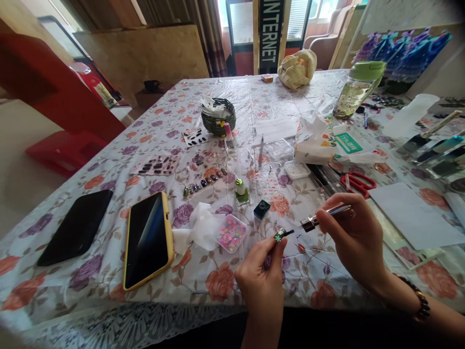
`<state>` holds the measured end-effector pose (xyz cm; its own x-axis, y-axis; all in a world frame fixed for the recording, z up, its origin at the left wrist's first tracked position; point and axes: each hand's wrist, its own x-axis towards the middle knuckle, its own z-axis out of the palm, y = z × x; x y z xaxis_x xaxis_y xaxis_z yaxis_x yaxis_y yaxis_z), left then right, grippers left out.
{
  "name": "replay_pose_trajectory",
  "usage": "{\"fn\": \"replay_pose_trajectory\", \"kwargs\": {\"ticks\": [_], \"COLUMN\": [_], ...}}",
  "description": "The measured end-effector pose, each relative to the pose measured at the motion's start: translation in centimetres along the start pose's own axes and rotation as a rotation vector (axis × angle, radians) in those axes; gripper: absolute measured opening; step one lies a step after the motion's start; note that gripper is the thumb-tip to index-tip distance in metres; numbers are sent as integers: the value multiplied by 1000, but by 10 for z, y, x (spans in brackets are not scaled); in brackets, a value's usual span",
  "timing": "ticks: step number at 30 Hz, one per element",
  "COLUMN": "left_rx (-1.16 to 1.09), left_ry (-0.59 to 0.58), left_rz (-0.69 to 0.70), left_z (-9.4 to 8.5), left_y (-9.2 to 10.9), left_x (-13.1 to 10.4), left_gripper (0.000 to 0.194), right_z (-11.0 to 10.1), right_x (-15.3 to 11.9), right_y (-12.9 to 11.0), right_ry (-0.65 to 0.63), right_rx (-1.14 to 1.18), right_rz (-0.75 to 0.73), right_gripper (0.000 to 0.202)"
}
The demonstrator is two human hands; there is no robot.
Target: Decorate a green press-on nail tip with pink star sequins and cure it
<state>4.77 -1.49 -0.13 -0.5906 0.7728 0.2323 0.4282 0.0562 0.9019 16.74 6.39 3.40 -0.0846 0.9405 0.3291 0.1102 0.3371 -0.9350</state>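
Note:
My left hand (262, 274) pinches a small dark artificial nail (279, 236) with a green flower and pale bits on it, between thumb and fingertips. My right hand (350, 237) is closed around a slim brush (319, 219) with a shiny metallic handle. Its dark tip points left at the nail; whether it touches cannot be made out. Just beyond my left hand stand a small dark square pot (262, 209) and a green nail polish bottle (241, 192) with a pale cap. A clear box of pink sequins (231, 233) lies to the left, beside crumpled tissue (205, 225).
A yellow-cased phone (148, 241) and a black phone (76, 228) lie at left. Behind are a row of decorated nails (205, 182), nail sheets (155, 165) and a woven basket (218, 116). Red-handled scissors (359, 183), a tissue pack (314, 140) and a drink bottle (358, 89) are at right.

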Motion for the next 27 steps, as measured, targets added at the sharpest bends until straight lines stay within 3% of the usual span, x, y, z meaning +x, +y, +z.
{"fn": "replay_pose_trajectory", "kwargs": {"ticks": [9, 20, 27], "left_rx": [-4, -22, -63], "left_ry": [9, -5, -9], "left_rz": [20, 5, -20], "left_z": [0, 0, 0], "left_y": [-1, -1, -3], "left_x": [0, 0, -1], "left_gripper": [10, 9, 10], "right_z": [3, -6, 1], "right_x": [1, 4, -6], "right_y": [3, 6, 4], "right_ry": [-45, 51, 41], "right_rx": [-29, 13, 47], "right_rz": [3, 82, 55], "right_gripper": [16, 17, 16]}}
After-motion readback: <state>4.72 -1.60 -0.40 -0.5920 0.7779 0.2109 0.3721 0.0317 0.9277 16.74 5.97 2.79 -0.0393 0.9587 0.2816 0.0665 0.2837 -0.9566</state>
